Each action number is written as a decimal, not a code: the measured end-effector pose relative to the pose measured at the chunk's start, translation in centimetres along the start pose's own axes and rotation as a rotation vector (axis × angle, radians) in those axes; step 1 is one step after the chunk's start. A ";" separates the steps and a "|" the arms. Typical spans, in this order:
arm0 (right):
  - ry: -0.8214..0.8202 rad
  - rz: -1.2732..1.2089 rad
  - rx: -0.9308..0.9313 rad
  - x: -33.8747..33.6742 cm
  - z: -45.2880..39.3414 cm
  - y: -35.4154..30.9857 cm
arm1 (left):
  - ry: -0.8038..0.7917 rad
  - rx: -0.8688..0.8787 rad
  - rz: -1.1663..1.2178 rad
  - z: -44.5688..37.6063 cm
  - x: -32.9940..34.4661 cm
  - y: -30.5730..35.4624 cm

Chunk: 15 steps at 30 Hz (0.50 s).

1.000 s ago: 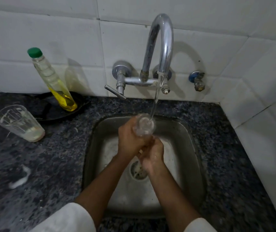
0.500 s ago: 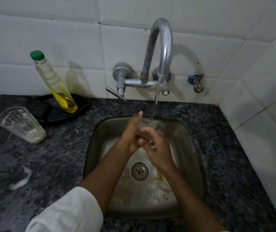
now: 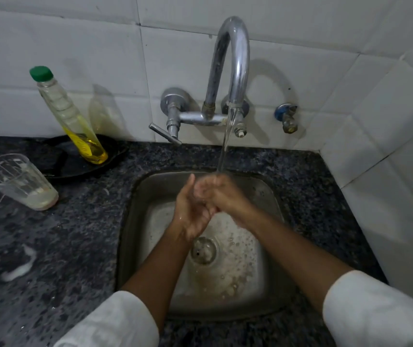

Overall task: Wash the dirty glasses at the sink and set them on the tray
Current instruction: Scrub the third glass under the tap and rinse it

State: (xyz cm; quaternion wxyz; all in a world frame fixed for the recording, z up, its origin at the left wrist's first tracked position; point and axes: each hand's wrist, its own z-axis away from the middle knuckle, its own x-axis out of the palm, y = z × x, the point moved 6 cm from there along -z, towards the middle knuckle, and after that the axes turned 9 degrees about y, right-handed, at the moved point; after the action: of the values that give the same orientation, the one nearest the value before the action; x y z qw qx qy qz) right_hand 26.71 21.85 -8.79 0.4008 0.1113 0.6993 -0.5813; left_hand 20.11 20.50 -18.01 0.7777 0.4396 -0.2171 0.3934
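My left hand (image 3: 191, 213) and my right hand (image 3: 226, 197) are pressed together over the steel sink (image 3: 142, 229), right under the running water (image 3: 225, 146) from the chrome tap (image 3: 234, 63). Between them is a clear glass (image 3: 206, 189), blurred and mostly hidden by my fingers. My left palm lies against its left side and my right hand wraps it from the right. A second glass (image 3: 17, 181), dirty with milky residue at the bottom, stands upright on the dark granite counter (image 3: 70, 234) at the far left.
A green-capped bottle of yellow dish liquid (image 3: 72, 118) stands in a black shallow dish (image 3: 57, 161) against the tiled wall, behind the dirty glass. A streak of white foam (image 3: 20, 265) lies on the counter at the left. A small valve (image 3: 286, 116) sticks out right of the tap.
The glass was held upright under the stream a second ago. Both hands have since moved up and back toward the tap and closed around it, and the drain has come into view.
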 end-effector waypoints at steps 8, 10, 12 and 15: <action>-0.035 0.149 0.015 0.3 -1.4 0.2 | 0.043 -0.034 -0.040 -0.2 0.2 0.9; 0.017 -0.304 0.181 0.0 -1.4 0.2 | -0.010 0.054 0.068 0.0 0.6 1.9; -0.097 0.112 -0.093 -0.1 -1.1 0.0 | 0.026 0.008 0.056 -0.3 0.7 2.4; -0.214 0.832 -0.332 0.1 -0.9 1.1 | 0.173 -0.167 -0.107 -0.7 -0.1 1.4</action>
State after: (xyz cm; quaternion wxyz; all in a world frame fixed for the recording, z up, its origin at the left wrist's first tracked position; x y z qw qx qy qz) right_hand 26.89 22.98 -9.65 0.6825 0.2562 0.6336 -0.2592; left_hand 18.92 21.46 -17.72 0.8474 0.3485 -0.1573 0.3683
